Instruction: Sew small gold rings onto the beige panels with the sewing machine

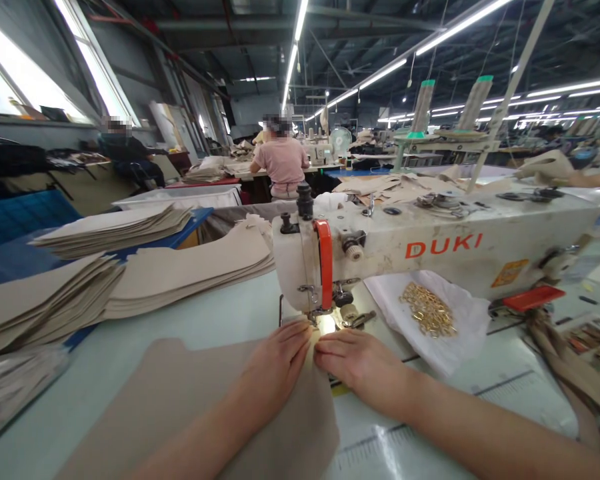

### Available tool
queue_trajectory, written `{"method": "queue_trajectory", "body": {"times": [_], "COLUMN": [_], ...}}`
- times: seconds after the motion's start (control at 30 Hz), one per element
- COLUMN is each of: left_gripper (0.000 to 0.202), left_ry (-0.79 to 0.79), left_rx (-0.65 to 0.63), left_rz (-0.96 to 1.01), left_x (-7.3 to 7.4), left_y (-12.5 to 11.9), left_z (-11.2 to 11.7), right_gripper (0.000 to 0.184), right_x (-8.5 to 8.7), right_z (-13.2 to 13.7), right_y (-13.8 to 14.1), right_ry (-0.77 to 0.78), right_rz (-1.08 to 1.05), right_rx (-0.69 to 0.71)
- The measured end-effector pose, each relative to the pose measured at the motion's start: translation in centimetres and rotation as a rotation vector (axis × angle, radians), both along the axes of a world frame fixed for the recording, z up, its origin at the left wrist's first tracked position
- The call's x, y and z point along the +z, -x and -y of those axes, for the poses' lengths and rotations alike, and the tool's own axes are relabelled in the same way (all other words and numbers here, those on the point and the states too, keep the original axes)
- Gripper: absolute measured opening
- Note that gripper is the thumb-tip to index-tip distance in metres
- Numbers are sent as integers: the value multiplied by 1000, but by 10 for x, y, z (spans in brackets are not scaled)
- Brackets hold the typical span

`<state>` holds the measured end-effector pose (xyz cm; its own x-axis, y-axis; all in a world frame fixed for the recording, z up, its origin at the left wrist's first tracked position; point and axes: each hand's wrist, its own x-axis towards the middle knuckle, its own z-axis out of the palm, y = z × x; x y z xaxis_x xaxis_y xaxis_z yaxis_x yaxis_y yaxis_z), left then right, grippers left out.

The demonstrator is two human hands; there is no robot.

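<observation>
A taupe fabric panel [195, 380] lies on the sewing machine bed, its edge running up under the lit presser foot area. My left hand [285, 350] rests on the panel just left of the needle, fingers close together and gripping the cloth near its edge. Opposite it, my right hand [347, 357] has its fingertips pinched at the panel's right edge, close to the left fingertips. Above both hands stands the head of a white sewing machine [380, 240] with a red lever guard. The exact needle point is hidden by the fingers and the glare.
Stacks of beige cut panels [190, 270] lie on the left. A white cloth [380, 300] holds small gold metal rings [427, 310] under the machine arm. Thread cones [423, 110] stand behind. A person in pink [280, 160] sits ahead; another person [125, 153] is farther left.
</observation>
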<state>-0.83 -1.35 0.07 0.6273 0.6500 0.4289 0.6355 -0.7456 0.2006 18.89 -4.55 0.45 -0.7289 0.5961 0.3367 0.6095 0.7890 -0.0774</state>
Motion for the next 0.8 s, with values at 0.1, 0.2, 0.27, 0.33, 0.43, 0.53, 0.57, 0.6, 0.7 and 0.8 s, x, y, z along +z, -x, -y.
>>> {"method": "queue_trajectory", "body": {"times": [0.1,0.2,0.27,0.33,0.43,0.53,0.57,0.6,0.7,0.8], "left_gripper": [34,34,34,35,35,36,36,37,38,37], "left_ry": [19,16,-2,-14,12,63,76,87,105,109], "left_rx": [5,2,-12,-20,-3,25,34,44,71,72], "left_rz": [-28,-63,-88,-104,-103,-101,-109,-121,-145,-128], "left_x": [0,-1,-2,-2,-1,2,3,3,5,5], "left_y": [0,1,2,2,1,0,-1,-1,-3,-3], "left_z": [-2,-3,-3,-4,-6,-9,-10,-10,-10,-10], "right_gripper": [9,8,9,9,9,9,9,9,9,8], "right_x": [1,2,3,5,7,7,6,5,4,4], "right_z": [0,0,-1,-1,-2,-4,-4,-5,-7,-8], "right_y": [0,1,2,2,1,1,1,1,1,1], "right_ry": [5,5,6,16,42,51,49,46,37,38], "right_rz": [18,33,40,47,55,48,46,44,43,39], "right_rx": [-1,-1,3,4,-4,-13,-13,-11,4,9]}}
